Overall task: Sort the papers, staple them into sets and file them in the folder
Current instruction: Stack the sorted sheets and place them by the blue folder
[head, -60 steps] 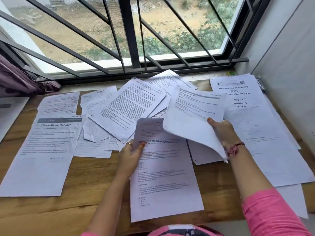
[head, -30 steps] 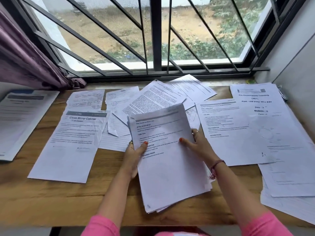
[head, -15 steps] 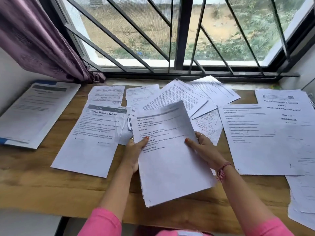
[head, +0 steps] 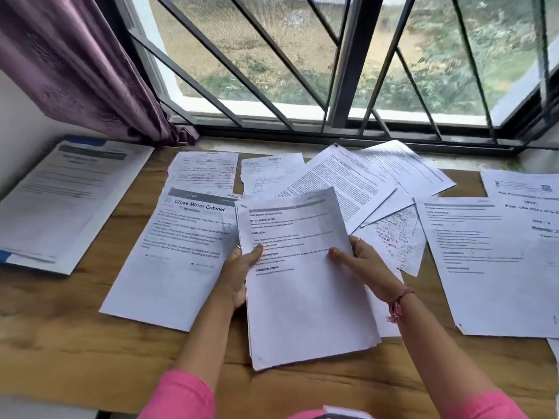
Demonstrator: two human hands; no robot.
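Stack (head: 305, 285) pinched by both grips, left hand (head: 239, 275) and right hand (head: 367, 264), just over the surface (head: 60, 343); loose alignment risks sheets fanning out before I staple.

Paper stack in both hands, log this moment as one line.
phase: sorting | left hand: grips paper stack | right hand: holds stack's right edge | unstapled

Home study corner; wooden desk (head: 75, 343), barred window (head: 348, 71), purple curtain (head: 75, 65)
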